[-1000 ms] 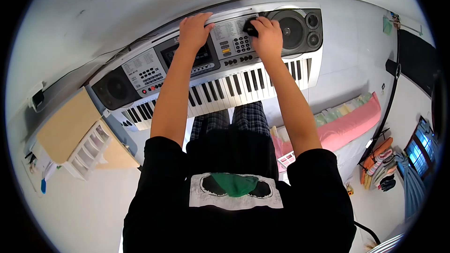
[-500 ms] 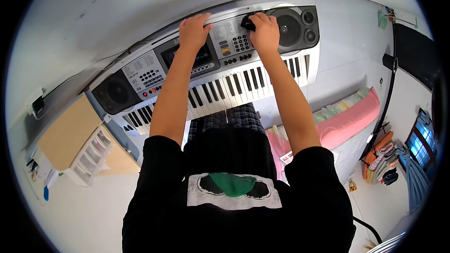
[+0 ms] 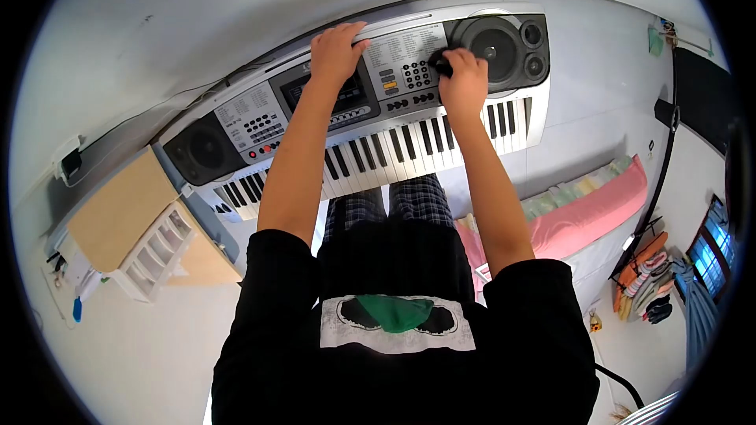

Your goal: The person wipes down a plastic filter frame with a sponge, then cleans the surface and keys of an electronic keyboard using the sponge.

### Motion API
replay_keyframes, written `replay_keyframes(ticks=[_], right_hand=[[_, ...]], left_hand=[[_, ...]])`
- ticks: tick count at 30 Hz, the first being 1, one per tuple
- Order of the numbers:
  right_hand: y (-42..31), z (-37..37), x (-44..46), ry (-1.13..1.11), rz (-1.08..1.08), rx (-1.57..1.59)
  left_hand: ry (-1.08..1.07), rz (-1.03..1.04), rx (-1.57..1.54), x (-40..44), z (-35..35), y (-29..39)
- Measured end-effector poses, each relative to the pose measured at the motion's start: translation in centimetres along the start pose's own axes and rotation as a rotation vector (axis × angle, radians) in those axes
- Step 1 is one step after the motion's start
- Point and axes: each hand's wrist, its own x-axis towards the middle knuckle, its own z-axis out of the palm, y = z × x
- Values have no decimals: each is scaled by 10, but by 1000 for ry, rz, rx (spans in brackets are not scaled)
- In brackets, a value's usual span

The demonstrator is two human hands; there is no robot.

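A silver electronic keyboard [image 3: 405, 19] lies slantwise in front of me, with black speakers at both ends. At its back edge, above the dark display [image 3: 352, 93], my left hand [image 3: 336, 53] grips the casing, thumb apart from the fingers. My right hand [image 3: 465, 83] is closed around a small black cloth-like thing [image 3: 440, 63], whose exact kind I cannot make out. That hand is over the panel between the number buttons [image 3: 416, 74] and the right speaker [image 3: 492, 46]. Below both forearms runs the row of black and white keys [image 3: 394, 149].
A wooden table [image 3: 118, 208] with a white compartment rack [image 3: 157, 256] stands at the left. Pink bedding [image 3: 591, 211] lies to the right, near a pile of folded clothes [image 3: 647, 282] and a blue curtain [image 3: 697, 307]. A cable [image 3: 126, 118] runs along the wall behind the keyboard.
My right hand has moved the black cloth-like thing down from the back of the panel toward the number buttons. My left hand stays at the back edge. The whole view has shifted slightly.
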Motion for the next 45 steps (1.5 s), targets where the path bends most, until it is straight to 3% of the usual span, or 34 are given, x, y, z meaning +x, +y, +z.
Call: replay_keyframes(ticks=[3, 7, 9, 12, 18, 25, 28, 31, 35, 37, 39, 43, 45], right_hand=[[-19, 9, 28, 97, 39, -55], [-35, 14, 45, 60, 87, -132], [-34, 11, 43, 26, 78, -134], [-36, 9, 44, 27, 84, -169], [-58, 15, 40, 51, 199, -199], [-126, 37, 10, -29, 84, -85], [-155, 48, -1, 30, -101, -78], [-139, 40, 4, -61, -102, -22], [-84, 24, 29, 4, 137, -189], [-77, 20, 39, 92, 244, -177], [-89, 24, 42, 25, 264, -249], [-129, 43, 28, -72, -31, -68], [-128, 40, 31, -73, -53, -60]], left_hand=[[-22, -8, -14, 1, -3, 2], [-88, 29, -8, 8, -8, -11], [-155, 77, -326, 12, -12, -29], [-288, 87, -109, 11, -27, -53], [-361, 47, -220, 5, -39, -49], [-352, 50, -194, 4, -38, -49], [-338, 105, -180, 7, -36, -51], [-361, 91, -164, 6, -37, -52], [-374, 65, -184, 5, -40, -51], [-392, 45, -186, 5, -41, -48], [-365, 65, -153, 5, -37, -50], [-350, 96, -188, 6, -31, -55], [-408, 46, -162, 8, -32, -55]])
